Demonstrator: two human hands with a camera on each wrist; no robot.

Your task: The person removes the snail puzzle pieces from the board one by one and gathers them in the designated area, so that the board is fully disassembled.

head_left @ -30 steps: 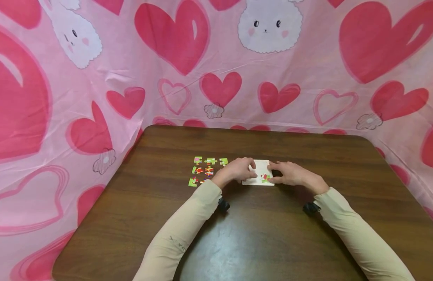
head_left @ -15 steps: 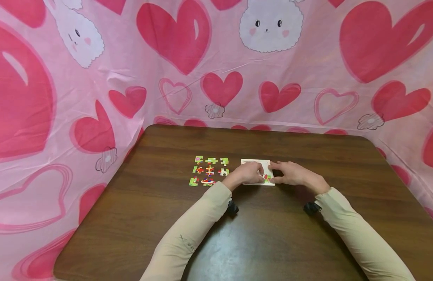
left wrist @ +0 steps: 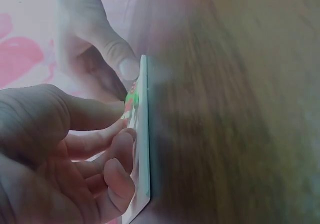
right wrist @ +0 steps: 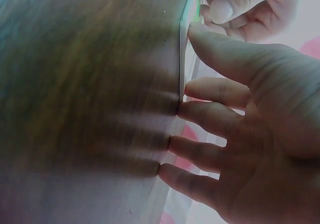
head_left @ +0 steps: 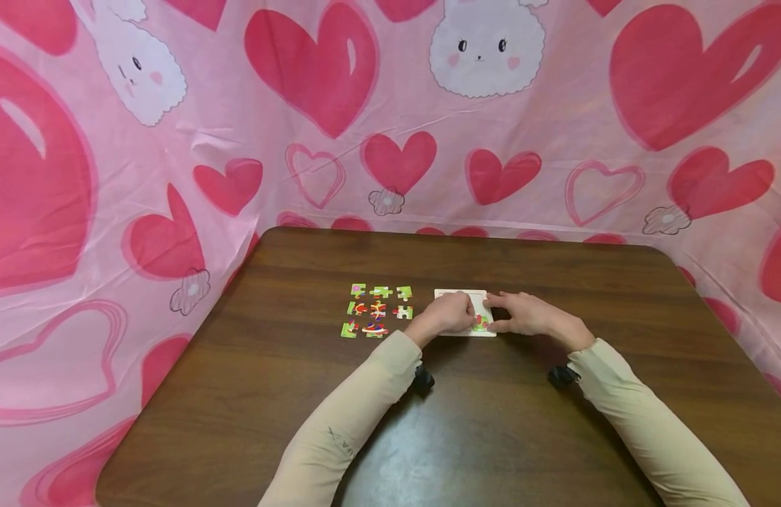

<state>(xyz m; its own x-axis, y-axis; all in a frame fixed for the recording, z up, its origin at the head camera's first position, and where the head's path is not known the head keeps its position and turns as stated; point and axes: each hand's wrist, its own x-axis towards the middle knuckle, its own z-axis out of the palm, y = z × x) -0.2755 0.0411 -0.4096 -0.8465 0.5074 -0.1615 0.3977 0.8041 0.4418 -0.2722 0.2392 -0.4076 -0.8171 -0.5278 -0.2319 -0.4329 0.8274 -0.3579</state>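
Observation:
A white puzzle tray (head_left: 461, 291) lies on the table in the head view, with one colourful puzzle piece (head_left: 481, 324) in its near right corner. My left hand (head_left: 449, 312) reaches over the tray and covers much of its left half. In the left wrist view, its thumb and index finger pinch at the green and red puzzle piece (left wrist: 131, 99), the other fingers curled beside the tray surface. My right hand (head_left: 528, 314) steadies the tray's right side. Its thumb presses the rim, and its straight, spread fingers (right wrist: 200, 116) touch the tray edge and the table.
Several loose puzzle pieces (head_left: 377, 310) lie in rows on the wooden table (head_left: 491, 422) left of the tray. A pink heart-patterned cloth (head_left: 396, 91) hangs behind and beside the table.
My left hand has moved right across the tray to the puzzle piece, its fingers curling in, uncovering loose pieces behind it. My right hand stays at the tray's edge.

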